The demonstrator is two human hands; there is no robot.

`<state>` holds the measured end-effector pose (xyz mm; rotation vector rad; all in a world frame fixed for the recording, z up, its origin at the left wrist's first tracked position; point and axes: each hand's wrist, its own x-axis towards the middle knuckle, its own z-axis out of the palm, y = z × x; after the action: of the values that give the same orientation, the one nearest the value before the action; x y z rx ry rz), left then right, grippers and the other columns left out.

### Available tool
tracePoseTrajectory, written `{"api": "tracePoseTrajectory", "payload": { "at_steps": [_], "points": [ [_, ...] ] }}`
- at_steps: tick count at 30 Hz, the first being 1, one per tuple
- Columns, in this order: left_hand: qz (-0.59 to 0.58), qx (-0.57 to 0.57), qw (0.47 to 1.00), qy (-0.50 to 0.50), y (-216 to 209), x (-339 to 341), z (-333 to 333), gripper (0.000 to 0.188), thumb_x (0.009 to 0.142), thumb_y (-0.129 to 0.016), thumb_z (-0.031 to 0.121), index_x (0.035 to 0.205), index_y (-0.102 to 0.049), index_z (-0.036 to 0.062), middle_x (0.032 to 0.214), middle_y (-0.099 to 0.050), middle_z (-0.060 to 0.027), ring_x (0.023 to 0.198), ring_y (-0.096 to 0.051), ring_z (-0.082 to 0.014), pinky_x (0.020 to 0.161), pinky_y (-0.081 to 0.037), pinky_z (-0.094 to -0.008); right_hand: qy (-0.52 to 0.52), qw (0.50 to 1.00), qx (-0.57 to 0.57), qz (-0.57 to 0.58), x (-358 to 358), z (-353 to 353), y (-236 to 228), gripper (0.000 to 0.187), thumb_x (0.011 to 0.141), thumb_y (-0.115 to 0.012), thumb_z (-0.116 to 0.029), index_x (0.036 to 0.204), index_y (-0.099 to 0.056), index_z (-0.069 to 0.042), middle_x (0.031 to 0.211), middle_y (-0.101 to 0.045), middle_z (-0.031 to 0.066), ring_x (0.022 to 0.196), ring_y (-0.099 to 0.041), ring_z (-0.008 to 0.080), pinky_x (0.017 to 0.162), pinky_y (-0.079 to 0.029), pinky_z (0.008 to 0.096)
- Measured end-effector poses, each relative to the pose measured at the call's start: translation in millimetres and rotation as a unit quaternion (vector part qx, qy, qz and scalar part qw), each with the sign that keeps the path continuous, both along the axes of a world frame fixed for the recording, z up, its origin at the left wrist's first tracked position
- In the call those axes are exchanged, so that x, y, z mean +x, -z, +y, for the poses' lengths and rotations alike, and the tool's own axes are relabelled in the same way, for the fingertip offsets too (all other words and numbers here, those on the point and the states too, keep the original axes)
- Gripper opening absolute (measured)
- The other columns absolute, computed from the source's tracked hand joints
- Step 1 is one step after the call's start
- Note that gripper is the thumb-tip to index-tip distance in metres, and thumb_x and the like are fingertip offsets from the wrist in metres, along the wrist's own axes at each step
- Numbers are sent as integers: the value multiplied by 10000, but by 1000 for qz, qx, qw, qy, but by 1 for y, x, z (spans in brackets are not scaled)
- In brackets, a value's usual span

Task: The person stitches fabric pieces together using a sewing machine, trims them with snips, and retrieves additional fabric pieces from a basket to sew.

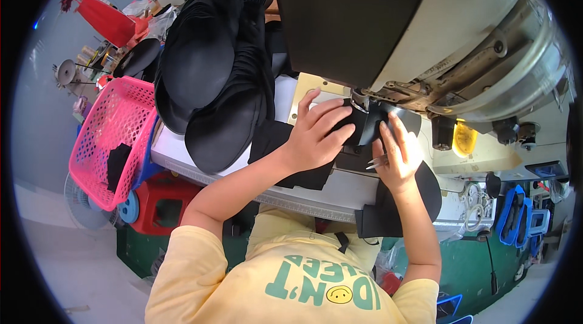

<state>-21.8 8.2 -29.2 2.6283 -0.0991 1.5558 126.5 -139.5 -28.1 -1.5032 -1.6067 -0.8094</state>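
A black sheet piece [378,119] lies under the sewing machine's needle area [359,100]. My left hand [319,134] rests on its left side, fingers spread and bent, pressing down. At the right, the fingertips of my right hand [398,155] press on the same piece. A small metal tool with two pointed tips [376,162] is tucked in that hand; its other end is hidden by the fingers. Below my left wrist lie flat black cloth pieces [303,177]. Another rounded black piece [428,193] hangs by my right forearm.
A tall stack of rounded black pieces [200,57] stands left of the machine head [352,14]. Beyond the table's left end are a pink basket [91,157] and a red stool [149,202]. A ruler strip [303,201] runs along the front edge. Blue trays [516,218] lie far right.
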Motion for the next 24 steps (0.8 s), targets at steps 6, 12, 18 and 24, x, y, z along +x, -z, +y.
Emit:
{"api": "tracePoseTrajectory", "payload": {
  "at_steps": [6,12,18,24],
  "points": [
    [-29,46,997,55,-10,-7,-3,170,719,-655,32,879,-613,71,1015,-645,-107,993,-612,-279,910,-466,-451,37,999,-28,-12,-9,-1,-12,379,590,-681,18,965,-676,-29,1108,-649,126,804,-663,271,761,-529,359],
    [-23,57,997,51,-18,-12,-5,161,728,-660,55,882,-616,44,1004,-661,-116,967,-637,-274,858,-507,-392,-19,998,-30,-55,-8,-7,-28,328,543,-652,34,863,-704,-11,1039,-678,97,577,-582,168,593,-479,286],
    [-25,54,997,49,-25,-4,-3,187,697,-679,38,877,-633,25,979,-660,-110,925,-645,-267,808,-525,-377,8,996,-69,-60,-1,-7,-38,376,554,-648,12,923,-699,-43,1046,-673,73,763,-646,207,709,-518,331],
    [-32,45,998,39,-26,8,7,235,662,-702,31,887,-640,7,902,-645,-98,828,-635,-262,678,-528,-345,3,995,-84,-48,10,6,-51,456,605,-649,61,1028,-669,-109,984,-657,53,763,-649,226,696,-516,332]
  ]
}}
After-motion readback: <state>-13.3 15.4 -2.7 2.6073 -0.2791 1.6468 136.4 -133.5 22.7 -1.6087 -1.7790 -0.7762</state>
